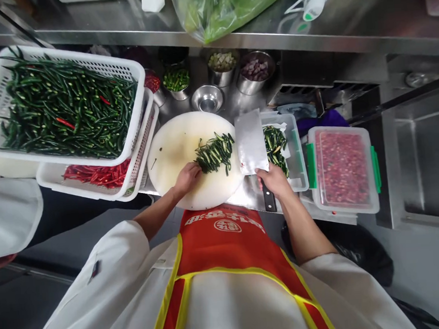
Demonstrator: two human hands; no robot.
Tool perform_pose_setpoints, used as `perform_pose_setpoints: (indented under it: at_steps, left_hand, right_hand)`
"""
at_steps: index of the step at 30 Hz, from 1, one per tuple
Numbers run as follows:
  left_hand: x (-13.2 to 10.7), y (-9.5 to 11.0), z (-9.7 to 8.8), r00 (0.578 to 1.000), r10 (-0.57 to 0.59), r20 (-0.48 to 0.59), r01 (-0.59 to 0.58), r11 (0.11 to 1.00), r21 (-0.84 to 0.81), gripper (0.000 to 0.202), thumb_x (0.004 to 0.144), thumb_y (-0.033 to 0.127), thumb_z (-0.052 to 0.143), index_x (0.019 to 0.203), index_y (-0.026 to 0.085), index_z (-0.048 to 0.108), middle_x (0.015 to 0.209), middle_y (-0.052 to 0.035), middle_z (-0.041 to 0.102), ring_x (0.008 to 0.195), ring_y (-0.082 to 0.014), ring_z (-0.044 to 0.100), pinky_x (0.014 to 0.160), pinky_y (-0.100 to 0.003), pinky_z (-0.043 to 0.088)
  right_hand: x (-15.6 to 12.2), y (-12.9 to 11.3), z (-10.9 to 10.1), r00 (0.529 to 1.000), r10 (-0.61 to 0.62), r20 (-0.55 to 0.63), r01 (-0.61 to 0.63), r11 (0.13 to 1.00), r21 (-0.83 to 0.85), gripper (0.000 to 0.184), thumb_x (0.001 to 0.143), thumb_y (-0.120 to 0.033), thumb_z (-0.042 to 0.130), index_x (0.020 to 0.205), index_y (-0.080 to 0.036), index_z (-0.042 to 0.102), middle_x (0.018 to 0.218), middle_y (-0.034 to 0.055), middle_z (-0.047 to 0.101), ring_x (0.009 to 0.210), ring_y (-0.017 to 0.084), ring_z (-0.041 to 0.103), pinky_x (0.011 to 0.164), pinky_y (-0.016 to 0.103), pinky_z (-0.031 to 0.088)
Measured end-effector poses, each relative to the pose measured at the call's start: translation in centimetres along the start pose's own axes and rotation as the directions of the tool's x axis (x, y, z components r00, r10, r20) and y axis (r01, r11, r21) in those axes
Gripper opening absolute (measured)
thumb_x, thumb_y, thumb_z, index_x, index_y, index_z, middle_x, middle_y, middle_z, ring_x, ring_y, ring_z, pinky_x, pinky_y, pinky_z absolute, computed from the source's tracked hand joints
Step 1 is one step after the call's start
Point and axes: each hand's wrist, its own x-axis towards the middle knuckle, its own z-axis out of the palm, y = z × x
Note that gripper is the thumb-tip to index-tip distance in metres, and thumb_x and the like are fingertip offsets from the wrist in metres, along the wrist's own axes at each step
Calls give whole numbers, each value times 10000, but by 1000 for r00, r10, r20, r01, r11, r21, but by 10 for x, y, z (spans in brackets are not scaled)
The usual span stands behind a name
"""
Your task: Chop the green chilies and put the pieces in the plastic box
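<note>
A pile of cut green chili peppers [216,153] lies on the round white cutting board [173,142]. My left hand [189,177] rests on the board at the pile's left end, its fingers closed together against the peppers; their tips are partly hidden. In my right hand [275,179] is a cleaver [251,141], gripped near where the black handle meets the blade. The wide blade stands over the board's right edge, partly covering a clear plastic container [297,151] that holds more cut green chilies.
White baskets [130,70] of whole green and red chilies are stacked at left. Steel cups and an empty steel bowl [207,100] line the back. A lidded box [344,171] of reddish food stands right; a bag of greens [223,9] lies on the shelf. Another person's white sleeve [10,216] shows left.
</note>
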Motion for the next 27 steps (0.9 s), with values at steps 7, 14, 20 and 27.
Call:
perform_pose_setpoints:
  at_steps: [7,14,20,27]
  left_hand:
    - [39,28,-2,841,-448,-303,408,893,-190,134,833,156,576,937,202,648,1088,-94,580,1068,-227,590,966,-358,501]
    - [49,53,7,394,-916,-70,755,366,-544,464,788,384,723,1190,209,571,1180,-98,520,880,-187,613,732,-320,525]
    - [55,52,10,481,-875,-46,722,426,-545,601,732,444,802,1228,222,546,1162,-92,555,900,-172,614,695,-268,505]
    - [70,63,14,487,-870,-81,762,468,-448,867,678,675,786,1371,265,466,1318,-129,532,1142,-264,598,834,-329,527]
  right_hand:
    - [-11,31,-13,993,102,61,-103,994,22,240,791,-370,595,666,-243,435,440,-53,501,346,127,479,378,245,385]
    - [4,29,-11,971,39,235,-26,998,-56,203,818,-341,552,683,-239,440,453,-61,523,363,125,497,414,239,399]
    - [-4,19,-5,940,-12,342,93,971,-220,164,851,-320,523,727,-231,460,459,-70,548,393,136,544,459,230,404]
    - [-20,21,28,908,-10,419,133,955,-264,152,890,-296,516,764,-235,456,477,-58,560,407,141,563,462,226,409]
